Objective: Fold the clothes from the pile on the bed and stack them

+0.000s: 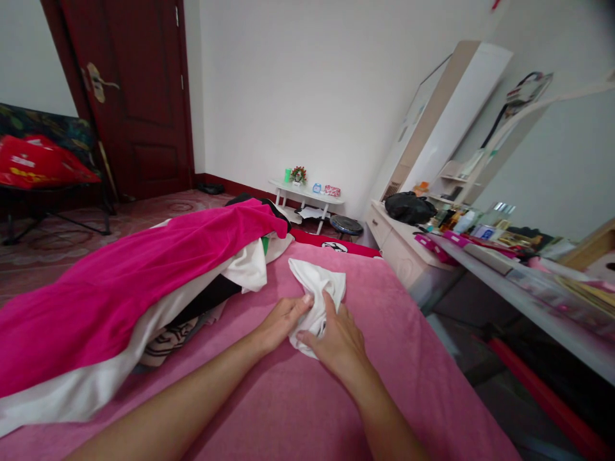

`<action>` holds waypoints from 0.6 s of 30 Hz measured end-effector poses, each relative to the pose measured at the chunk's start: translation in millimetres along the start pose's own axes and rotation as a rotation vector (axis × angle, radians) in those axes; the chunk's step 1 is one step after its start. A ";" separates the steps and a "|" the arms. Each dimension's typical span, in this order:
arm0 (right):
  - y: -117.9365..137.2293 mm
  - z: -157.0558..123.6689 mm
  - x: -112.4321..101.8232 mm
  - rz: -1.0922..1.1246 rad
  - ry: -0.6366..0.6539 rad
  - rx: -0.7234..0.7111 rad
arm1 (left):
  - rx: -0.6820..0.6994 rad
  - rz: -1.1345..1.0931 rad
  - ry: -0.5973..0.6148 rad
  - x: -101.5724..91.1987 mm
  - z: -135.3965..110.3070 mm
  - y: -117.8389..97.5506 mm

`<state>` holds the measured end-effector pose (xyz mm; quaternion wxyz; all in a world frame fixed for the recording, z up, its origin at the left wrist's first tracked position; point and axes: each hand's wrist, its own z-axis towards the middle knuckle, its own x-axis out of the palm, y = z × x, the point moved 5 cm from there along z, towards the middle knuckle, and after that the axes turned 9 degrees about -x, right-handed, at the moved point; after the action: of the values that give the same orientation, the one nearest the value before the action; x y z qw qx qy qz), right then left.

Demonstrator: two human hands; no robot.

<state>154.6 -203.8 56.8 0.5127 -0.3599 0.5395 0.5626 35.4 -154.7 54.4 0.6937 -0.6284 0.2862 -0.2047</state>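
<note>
While you face the plain white wall, the dark-red panelled door stands on your left. Below you spreads the bed with a pink plush cover. Along its left side lies a long heap: a magenta garment uppermost, with white and black fabric showing beneath it and a piece of striped cloth low at its near edge. On your right is a pale-edged bench, crowded with bottles and small items; beyond it, a cream drawer unit carries a black plastic bag. By the far wall, a low white bench bears a small red-flowered plant.

Your crumpled white cloth rests on the pink cover, right of the heap and well apart from both benches. Your left hand is at its left edge, thumb on the fabric, remaining fingers partly hidden; grip cannot be told. Your right hand lies over its near right part, thumb and index parted against the fabric; whether these fingers pinch it cannot be told.
</note>
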 end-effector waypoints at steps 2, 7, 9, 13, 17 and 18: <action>-4.9 1.9 4.4 -0.042 -0.020 0.047 | 0.019 -0.020 0.028 5.0 1.7 2.8; -32.2 13.7 14.5 0.063 -0.123 0.160 | 0.112 -0.004 -0.116 6.4 13.5 18.3; -45.7 19.5 15.2 0.262 -0.190 0.150 | 0.124 0.067 -0.237 3.3 17.1 26.3; -81.4 35.3 2.2 0.740 -0.365 0.140 | 0.091 0.272 -0.384 0.4 21.7 39.4; -127.9 68.0 -35.8 0.702 -0.567 0.176 | 0.078 0.417 -0.359 4.5 24.8 41.7; -138.9 79.9 -47.6 0.604 -0.605 0.174 | 0.076 0.444 -0.354 5.4 25.1 41.0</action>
<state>310.7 -149.8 82.0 0.4887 0.0396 0.4913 0.7199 52.8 -134.0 14.3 0.7837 -0.5500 0.2836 0.0545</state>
